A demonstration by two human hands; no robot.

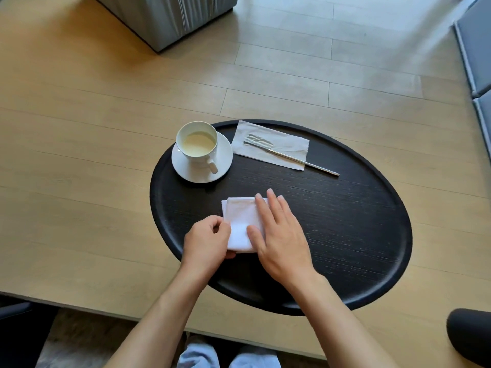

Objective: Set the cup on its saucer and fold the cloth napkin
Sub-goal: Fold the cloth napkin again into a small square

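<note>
A white cup (198,143) holding pale liquid stands upright on its white saucer (224,155) at the far left of the round black table (332,229), handle pointing toward me. The white cloth napkin (239,216) lies folded into a small rectangle near the table's front left. My left hand (206,241) pinches the napkin's left edge with curled fingers. My right hand (279,235) lies flat on the napkin's right side, fingers spread and pressing down, and hides that part of the cloth.
A metal fork (289,154) rests on a paper napkin (271,144) at the table's far side. Wooden floor surrounds the table. A grey upholstered block (164,19) stands beyond, grey cushions (475,49) at right, a dark rounded object (470,335) at lower right.
</note>
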